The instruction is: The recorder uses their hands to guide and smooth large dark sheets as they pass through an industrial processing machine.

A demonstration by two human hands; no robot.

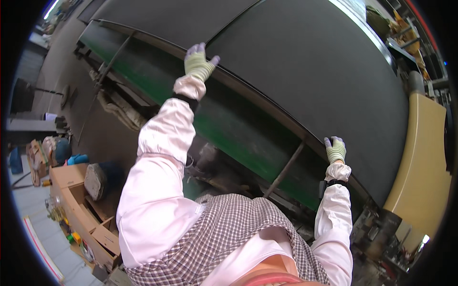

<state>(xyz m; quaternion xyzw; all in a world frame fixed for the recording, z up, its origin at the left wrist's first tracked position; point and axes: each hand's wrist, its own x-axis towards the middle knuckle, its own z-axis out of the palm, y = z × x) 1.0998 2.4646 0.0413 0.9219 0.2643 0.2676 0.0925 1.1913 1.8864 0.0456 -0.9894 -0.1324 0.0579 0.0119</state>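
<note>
A wide dark grey sheet or belt surface (305,66) stretches away in front of me, crossed by a seam line at the upper middle. Its near side is bordered by a narrow rail (267,102). My left hand (199,63), in a striped pale green glove with purple fingertips, is at this edge close to the seam, thumb and fingers apart. Farther right along the same edge, my right hand (336,149) wears a matching glove. Its fingers point onto the dark surface and grip nothing visible. Below the rail runs a green surface (238,138).
On the right, a cream curved panel (417,152) stands beside machine parts (381,233). Metal struts (286,169) cross beneath the rail. An open cardboard box (71,176) and a blue drum (107,181) are on the left. Clutter lies at the upper right.
</note>
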